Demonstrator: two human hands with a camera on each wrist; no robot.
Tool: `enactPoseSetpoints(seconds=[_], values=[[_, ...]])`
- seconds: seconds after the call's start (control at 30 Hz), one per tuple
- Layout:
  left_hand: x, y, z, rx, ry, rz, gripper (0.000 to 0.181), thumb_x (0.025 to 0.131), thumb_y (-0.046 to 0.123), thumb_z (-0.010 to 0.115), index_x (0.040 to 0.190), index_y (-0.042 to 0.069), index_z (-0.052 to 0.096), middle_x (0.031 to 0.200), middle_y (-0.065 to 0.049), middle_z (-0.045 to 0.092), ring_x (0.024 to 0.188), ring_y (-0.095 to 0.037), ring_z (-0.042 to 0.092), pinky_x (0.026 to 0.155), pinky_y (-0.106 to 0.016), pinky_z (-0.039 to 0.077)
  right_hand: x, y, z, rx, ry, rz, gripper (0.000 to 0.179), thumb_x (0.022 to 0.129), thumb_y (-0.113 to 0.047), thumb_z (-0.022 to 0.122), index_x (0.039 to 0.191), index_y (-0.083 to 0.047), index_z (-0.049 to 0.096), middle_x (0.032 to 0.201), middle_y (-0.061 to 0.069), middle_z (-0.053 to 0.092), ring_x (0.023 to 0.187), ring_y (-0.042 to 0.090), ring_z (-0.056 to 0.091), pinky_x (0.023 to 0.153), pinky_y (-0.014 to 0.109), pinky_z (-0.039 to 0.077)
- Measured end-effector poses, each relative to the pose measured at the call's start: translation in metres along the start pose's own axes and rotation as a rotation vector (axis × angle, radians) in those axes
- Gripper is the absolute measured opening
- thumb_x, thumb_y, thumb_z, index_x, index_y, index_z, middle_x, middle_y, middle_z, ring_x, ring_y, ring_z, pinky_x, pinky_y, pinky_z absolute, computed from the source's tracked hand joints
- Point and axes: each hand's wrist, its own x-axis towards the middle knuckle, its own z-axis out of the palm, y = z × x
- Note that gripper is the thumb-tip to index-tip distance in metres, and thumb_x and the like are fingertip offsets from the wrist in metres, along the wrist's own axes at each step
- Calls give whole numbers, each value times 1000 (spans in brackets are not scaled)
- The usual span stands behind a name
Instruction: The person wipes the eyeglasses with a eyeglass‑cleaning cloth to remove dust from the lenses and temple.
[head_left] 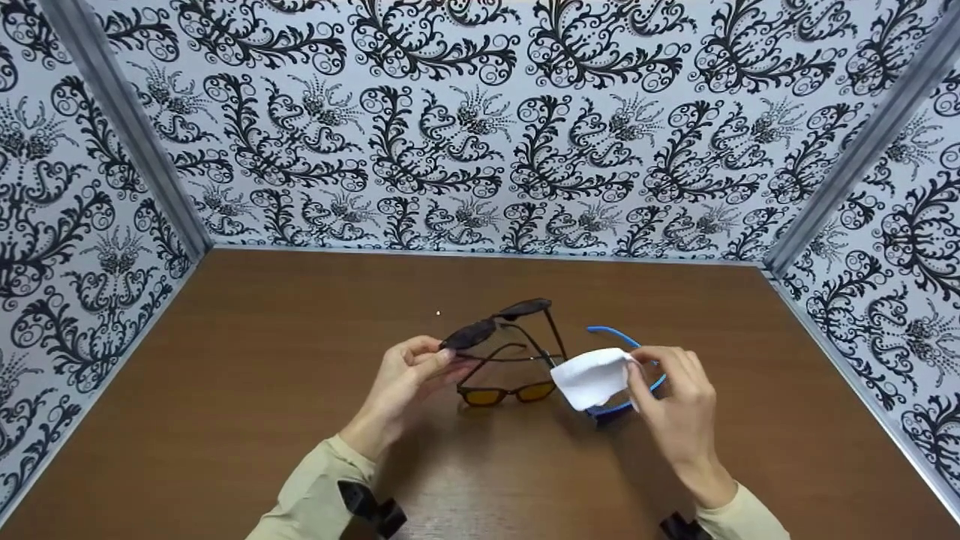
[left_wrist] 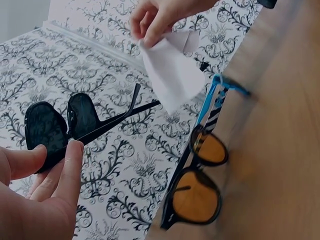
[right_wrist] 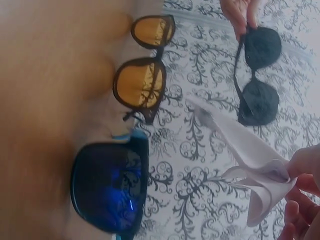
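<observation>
Raised above the table, a pair of black sunglasses (head_left: 471,334) is pinched at one end of its frame by my left hand (head_left: 401,386), temples unfolded. In the left wrist view the thumb and fingers grip the corner beside one dark lens (left_wrist: 46,131). My right hand (head_left: 679,409) pinches a white cloth (head_left: 592,377) by its edge, and the cloth hangs to the right of the sunglasses. The right wrist view shows the cloth (right_wrist: 250,155) bunched at the fingertips, apart from the dark lenses (right_wrist: 261,102).
Glasses with orange lenses (head_left: 484,397) stand on the brown table (head_left: 300,322) below the sunglasses. Beside them, partly behind the cloth, are sunglasses with blue temples (head_left: 611,330) and a dark blue lens (right_wrist: 107,187). Patterned wall panels (head_left: 465,150) enclose the table's back and sides.
</observation>
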Motion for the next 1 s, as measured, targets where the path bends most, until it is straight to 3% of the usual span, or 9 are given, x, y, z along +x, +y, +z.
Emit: enactPoseSetpoints(seconds=[0.07, 0.13, 0.23, 0.3, 0.37, 0.5, 0.77, 1.0], values=[[-1, 3, -7, 11, -5, 30, 14, 89, 3, 65, 97, -6, 57, 101, -26, 66, 98, -36, 66, 92, -45, 48, 2, 4, -5, 10, 7, 7, 19, 72, 8, 73, 87, -3, 70, 80, 3, 65, 72, 16, 51, 67, 19, 39], [11, -11, -30, -9, -52, 94, 14, 89, 4, 66, 98, -4, 59, 101, -26, 67, 96, -36, 67, 89, -44, 50, 4, 7, -10, 8, 15, 17, 20, 71, 10, 74, 87, -2, 70, 79, 4, 65, 73, 13, 52, 68, 18, 39], [9, -3, -39, -2, -11, 133, 14, 87, 2, 67, 96, -3, 59, 100, -26, 67, 94, -36, 67, 87, -43, 51, 7, 11, -17, -2, 29, 38, 20, 70, 12, 74, 86, -1, 70, 77, 6, 64, 74, 8, 52, 67, 16, 37], [9, 4, -43, 15, 30, 142, 9, 87, -2, 64, 94, -3, 59, 98, -26, 67, 92, -35, 68, 85, -42, 52, 8, 12, -21, -10, 39, 54, 21, 70, 14, 73, 85, 1, 69, 76, 7, 64, 75, 4, 52, 67, 15, 35], [-4, 29, -31, 71, 130, 99, 6, 87, -6, 62, 92, -5, 57, 95, -26, 67, 91, -35, 68, 87, -44, 51, 9, 13, -25, -12, 44, 70, 21, 69, 16, 72, 84, 2, 69, 75, 10, 63, 76, 1, 52, 67, 15, 34], [-5, 45, -42, 112, 216, 83, 9, 89, -14, 54, 89, -6, 57, 88, -23, 67, 86, -32, 69, 86, -42, 52, 8, 15, -31, -16, 46, 86, 20, 68, 18, 70, 83, 5, 67, 75, 12, 62, 77, -2, 51, 68, 15, 34], [-8, 75, -72, 166, 251, 167, 17, 89, -17, 50, 86, -2, 59, 85, -19, 69, 82, -27, 71, 84, -38, 53, 1, 26, -35, -32, 29, 100, 22, 68, 15, 72, 84, 1, 68, 76, 9, 63, 78, -3, 51, 68, 15, 35], [-7, 92, -94, 177, 277, 222, 20, 89, -16, 51, 85, 2, 59, 80, -13, 70, 78, -22, 71, 82, -33, 53, -4, 32, -35, -54, 19, 101, 19, 70, 12, 73, 85, 0, 69, 76, 8, 64, 76, -2, 51, 68, 15, 35]])
